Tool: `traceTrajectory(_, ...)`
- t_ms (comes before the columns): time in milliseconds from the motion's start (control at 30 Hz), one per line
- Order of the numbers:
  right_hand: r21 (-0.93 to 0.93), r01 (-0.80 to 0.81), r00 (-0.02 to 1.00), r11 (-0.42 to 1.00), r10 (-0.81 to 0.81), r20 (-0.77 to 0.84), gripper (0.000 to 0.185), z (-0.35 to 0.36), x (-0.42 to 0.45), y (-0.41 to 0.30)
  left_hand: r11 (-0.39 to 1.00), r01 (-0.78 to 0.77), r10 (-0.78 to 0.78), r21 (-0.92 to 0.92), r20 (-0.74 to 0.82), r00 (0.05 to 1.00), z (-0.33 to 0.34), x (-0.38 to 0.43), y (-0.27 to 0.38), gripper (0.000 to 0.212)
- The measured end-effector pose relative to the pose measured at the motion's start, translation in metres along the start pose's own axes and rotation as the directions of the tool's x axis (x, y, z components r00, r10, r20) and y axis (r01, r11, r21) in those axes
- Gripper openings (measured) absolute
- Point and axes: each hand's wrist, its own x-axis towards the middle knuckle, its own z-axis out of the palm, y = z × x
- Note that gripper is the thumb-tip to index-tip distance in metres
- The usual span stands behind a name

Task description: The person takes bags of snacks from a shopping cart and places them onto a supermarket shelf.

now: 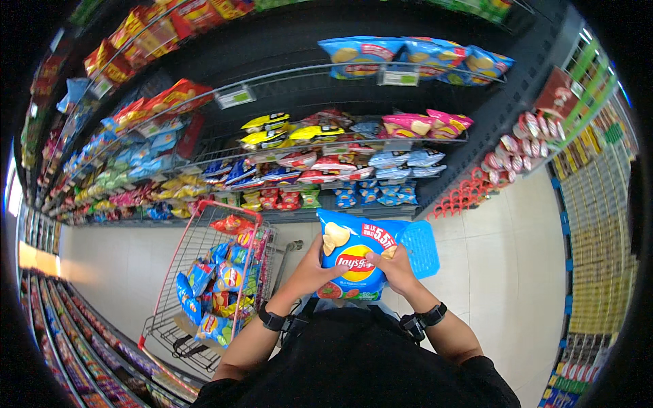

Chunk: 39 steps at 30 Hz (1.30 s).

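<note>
A blue bag of Lay's potato chips [357, 234] is held upright in front of my chest. My left hand [316, 273] grips its left side, thumb across the front. On the right side, my right hand [395, 268] holds it with the thumb pressed near the logo. Behind the bag's right edge, a light-blue plastic stool or basket [424, 249] shows in part. To my left stands a wire shopping cart with a red rim [204, 203], filled with blue, red and yellow snack bags [229, 278].
A dark shelf unit with wire-fronted racks [285, 76] spans the front, bearing chip bags [362, 53]. Red hanging hooks or rings [459, 194] and packets [525, 137] are at its right end. More stocked shelves stand at the lower left [84, 336] and far right [597, 234].
</note>
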Motion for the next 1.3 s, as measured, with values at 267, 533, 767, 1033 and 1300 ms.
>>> traceTrajectory(267,0.109,0.025,1.000,0.994,-0.025,-0.003,0.066,-0.025,-0.033,0.000,0.991,0.012,-0.015,-0.135,-0.022,1.000,0.036,0.021,-0.010,0.058)
traceTrajectory(533,0.126,-0.046,0.999,0.991,0.047,-0.008,0.060,-0.017,-0.022,-0.004,0.988,0.009,-0.030,-0.154,-0.132,0.991,0.034,0.013,-0.018,0.055)
traceTrajectory(767,-0.043,0.024,0.997,0.999,-0.027,-0.075,0.058,0.005,0.005,0.018,0.869,-0.254,0.369,0.424,-0.213,0.905,0.009,-0.017,-0.022,0.030)
traceTrajectory(1033,-0.141,0.076,0.975,0.987,-0.044,0.218,0.072,0.047,0.006,0.018,0.946,-0.093,0.191,0.310,-0.303,0.934,-0.005,-0.040,-0.032,0.061)
traceTrajectory(1300,-0.350,0.181,0.916,0.919,-0.029,0.399,0.065,0.035,0.004,0.010,0.977,-0.112,0.197,0.179,-0.580,0.790,-0.020,-0.055,-0.020,0.069)
